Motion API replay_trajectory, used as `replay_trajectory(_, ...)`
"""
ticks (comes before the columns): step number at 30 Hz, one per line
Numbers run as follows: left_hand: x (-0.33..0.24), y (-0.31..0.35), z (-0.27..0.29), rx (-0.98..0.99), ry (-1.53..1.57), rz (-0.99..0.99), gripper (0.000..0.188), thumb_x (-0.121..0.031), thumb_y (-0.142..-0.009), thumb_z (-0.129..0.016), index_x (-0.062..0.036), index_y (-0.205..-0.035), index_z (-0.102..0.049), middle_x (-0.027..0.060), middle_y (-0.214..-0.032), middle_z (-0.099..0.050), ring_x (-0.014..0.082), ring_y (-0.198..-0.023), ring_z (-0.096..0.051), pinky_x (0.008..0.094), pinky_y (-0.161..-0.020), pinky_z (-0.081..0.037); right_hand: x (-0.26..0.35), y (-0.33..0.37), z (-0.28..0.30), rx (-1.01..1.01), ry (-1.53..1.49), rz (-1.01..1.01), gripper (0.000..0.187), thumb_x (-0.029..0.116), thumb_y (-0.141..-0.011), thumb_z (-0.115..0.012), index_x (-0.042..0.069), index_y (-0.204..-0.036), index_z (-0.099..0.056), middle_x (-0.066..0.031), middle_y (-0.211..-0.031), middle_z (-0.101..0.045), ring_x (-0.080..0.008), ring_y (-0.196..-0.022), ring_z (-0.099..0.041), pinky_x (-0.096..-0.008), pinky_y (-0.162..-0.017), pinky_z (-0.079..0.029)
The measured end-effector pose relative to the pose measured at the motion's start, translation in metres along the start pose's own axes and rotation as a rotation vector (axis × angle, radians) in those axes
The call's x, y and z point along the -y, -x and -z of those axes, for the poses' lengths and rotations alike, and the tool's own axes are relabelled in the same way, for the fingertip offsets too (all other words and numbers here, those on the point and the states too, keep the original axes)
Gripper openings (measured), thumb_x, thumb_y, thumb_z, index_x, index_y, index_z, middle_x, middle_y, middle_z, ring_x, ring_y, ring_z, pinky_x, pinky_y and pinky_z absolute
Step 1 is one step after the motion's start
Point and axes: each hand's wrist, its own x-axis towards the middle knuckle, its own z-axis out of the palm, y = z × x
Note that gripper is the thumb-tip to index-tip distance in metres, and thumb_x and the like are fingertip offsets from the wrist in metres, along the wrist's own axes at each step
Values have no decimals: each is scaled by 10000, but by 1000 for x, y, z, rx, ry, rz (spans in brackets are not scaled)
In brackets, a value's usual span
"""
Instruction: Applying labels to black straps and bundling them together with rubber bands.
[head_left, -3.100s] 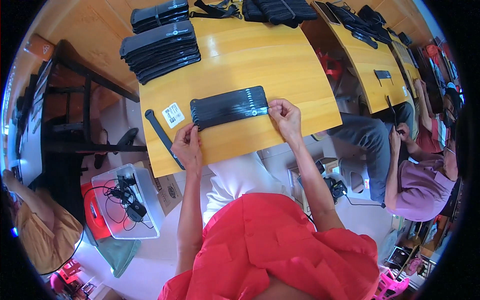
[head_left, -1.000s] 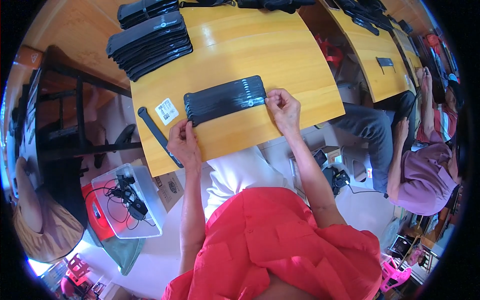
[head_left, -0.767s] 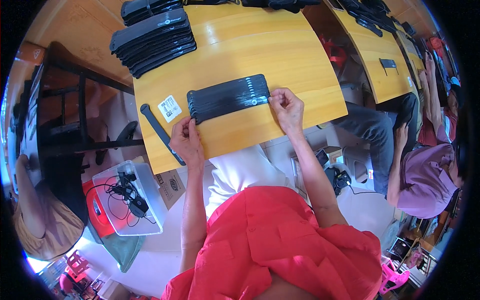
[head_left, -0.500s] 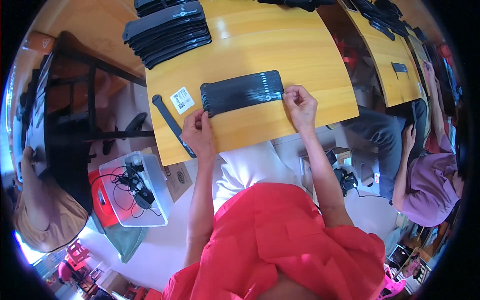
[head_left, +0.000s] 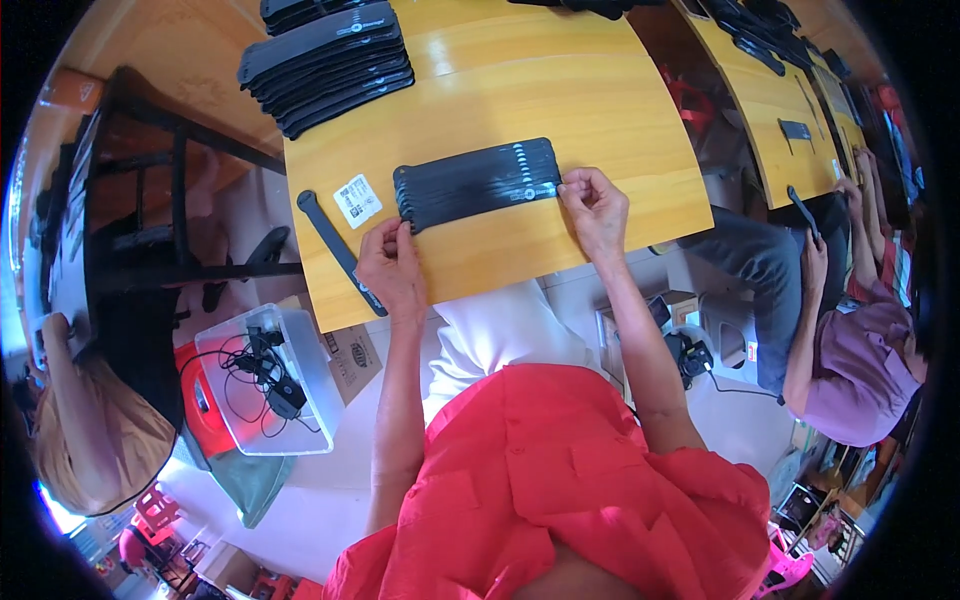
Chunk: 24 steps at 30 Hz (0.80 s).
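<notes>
A fanned row of flat black strips (head_left: 478,182) lies across the near part of the yellow wooden table (head_left: 560,90). My left hand (head_left: 392,265) pinches the row's left end, fingers closed on the lowest strip. My right hand (head_left: 594,203) grips the right end of the row with thumb and fingers. A single black strip (head_left: 338,250) lies at a slant left of my left hand. A small white label (head_left: 357,200) rests between that strip and the row.
A tall stack of black strips (head_left: 325,60) sits at the table's far left. A clear plastic bin (head_left: 270,385) with cables stands on the floor at lower left. Another person in purple (head_left: 850,340) sits at the right by a second table (head_left: 790,100).
The view has shifted slightly, so the table sits a little further right in the picture. Both hands stay at the two ends of the fanned row, which looks more evenly squared.
</notes>
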Motion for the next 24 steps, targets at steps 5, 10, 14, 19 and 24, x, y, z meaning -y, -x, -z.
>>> replay_trajectory(5, 6, -1, -2, 7, 14, 6, 95, -30, -795, -643, 29, -869, -638, 51, -735, -601, 76, -575, -529, 216, -533, -438, 6, 0, 2, -6, 39, -25, 60, -14, -772, -631, -1, -825, -607, 30, -634, -534, -23, -555, -446, -182, -510, -394)
replay_trajectory(10, 2, -2, 1, -7, 4, 13, 84, -24, -802, -644, 35, -861, -634, 42, -713, -600, 67, -548, -518, 210, -509, -429, 4, 1, 0, 14, 70, -36, 70, -15, -775, -635, 2, -837, -606, 38, -669, -539, -21, -589, -458, -172, -542, -396)
replay_trajectory(14, 1, -1, -1, -3, 31, 4, 77, -25, -814, -636, 25, -873, -632, 24, -697, -592, 55, -527, -503, 195, -479, -413, 5, 1, -1, 13, 79, -26, 79, -18, -763, -638, -2, -835, -609, 24, -667, -547, -31, -588, -475, -180, -544, -407)
replay_trajectory(19, -3, 0, -2, 4, 24, 37, 71, -27, -817, -633, 24, -867, -631, 20, -678, -581, 52, -518, -487, 193, -472, -409, 4, 0, 0, -11, 79, 14, 88, -11, -739, -643, -8, -824, -617, -6, -637, -562, -54, -548, -496, -204, -514, -423)
replay_trajectory(24, -1, -1, -2, -6, 18, 25, 72, -30, -817, -633, 24, -864, -631, 19, -675, -579, 53, -519, -486, 195, -472, -408, 9, 0, 0, -2, 112, 16, 90, -10, -736, -644, -11, -821, -615, -17, -636, -555, -57, -544, -492, -208, -512, -421)
